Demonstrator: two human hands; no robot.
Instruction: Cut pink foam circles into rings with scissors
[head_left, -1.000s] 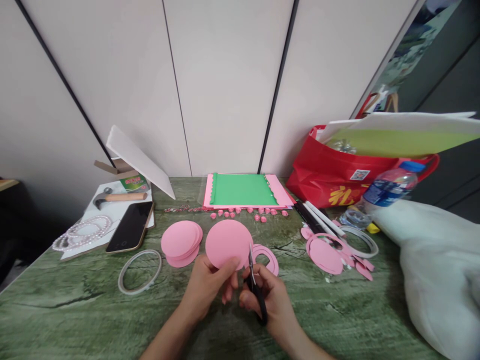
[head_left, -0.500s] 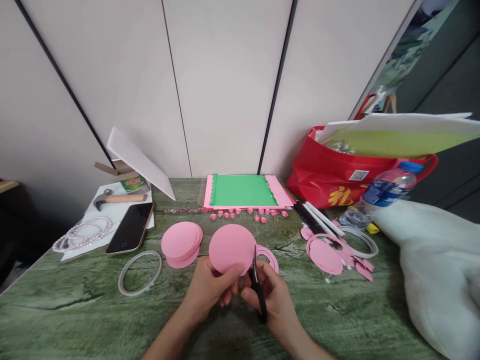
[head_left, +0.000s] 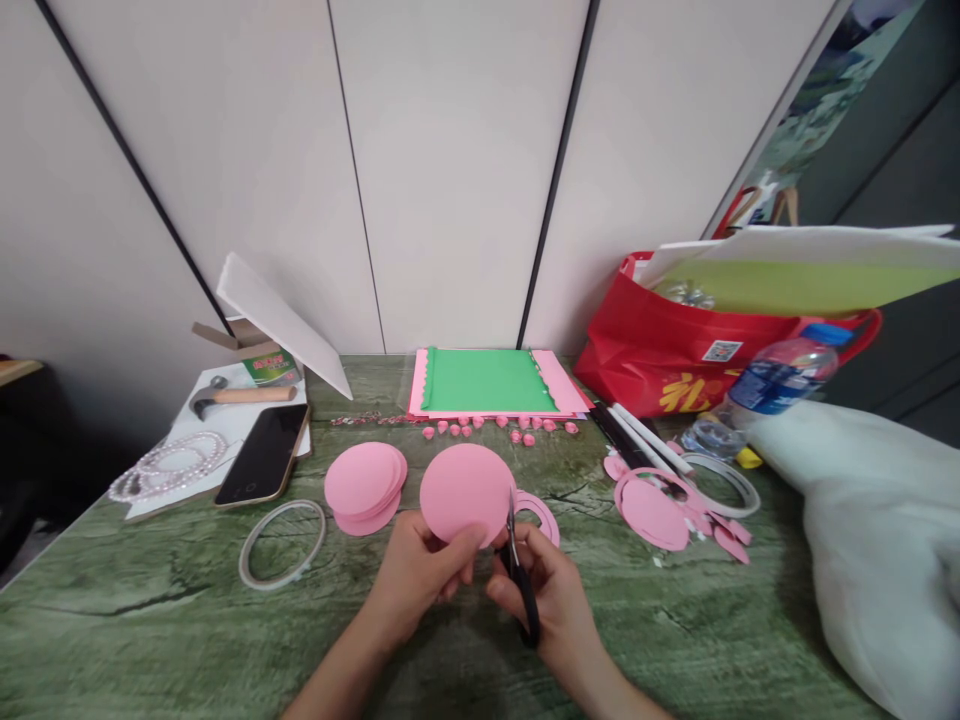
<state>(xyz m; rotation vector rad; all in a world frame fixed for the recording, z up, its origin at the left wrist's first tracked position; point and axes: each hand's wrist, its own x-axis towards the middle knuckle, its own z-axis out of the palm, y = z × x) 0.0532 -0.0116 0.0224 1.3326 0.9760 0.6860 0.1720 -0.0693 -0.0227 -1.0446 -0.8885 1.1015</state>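
My left hand [head_left: 420,580] pinches the lower edge of a pink paper disc [head_left: 465,490] and holds it upright above the green table [head_left: 150,620]. In my right hand [head_left: 551,595] are black-handled scissors [head_left: 517,570], fingers closed round the handles, blades pointing up at the disc's right edge. Just left of the disc lies a stack of pink paper circles [head_left: 365,488]. A pink paper ring [head_left: 541,512] lies behind the scissors.
Green and pink sheets [head_left: 487,382] lie at the back with small pink pieces [head_left: 495,428] in front. At the left are a tape ring [head_left: 282,542], phone [head_left: 262,455], beads [head_left: 161,465] and hammer [head_left: 236,396]. At the right are pink offcuts [head_left: 660,508], pens [head_left: 637,432], red bag [head_left: 675,350], bottle [head_left: 772,385] and white cloth [head_left: 885,540].
The disc has shifted slightly right and up in my left hand. The scissors stay at its right edge, moved a little with my right hand.
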